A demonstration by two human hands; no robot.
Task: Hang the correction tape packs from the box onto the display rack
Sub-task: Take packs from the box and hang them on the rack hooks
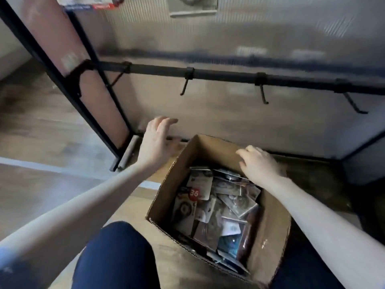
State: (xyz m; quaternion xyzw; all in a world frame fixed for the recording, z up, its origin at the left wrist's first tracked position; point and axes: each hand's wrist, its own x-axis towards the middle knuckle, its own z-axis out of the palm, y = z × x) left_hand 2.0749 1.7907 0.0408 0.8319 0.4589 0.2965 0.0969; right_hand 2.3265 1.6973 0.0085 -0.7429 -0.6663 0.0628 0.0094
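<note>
An open cardboard box stands on the floor before me, filled with several correction tape packs lying jumbled. My right hand hovers over the far right part of the box, fingers relaxed and spread, holding nothing. My left hand is raised left of the box's far corner, fingers loosely curved, empty. Above, the display rack's black bar carries several bare hooks.
The rack's black side frame slants down at the left to a foot on the wood floor. A grey back panel stands behind the hooks. My knee in dark trousers is at the bottom. Packs hang at the top left.
</note>
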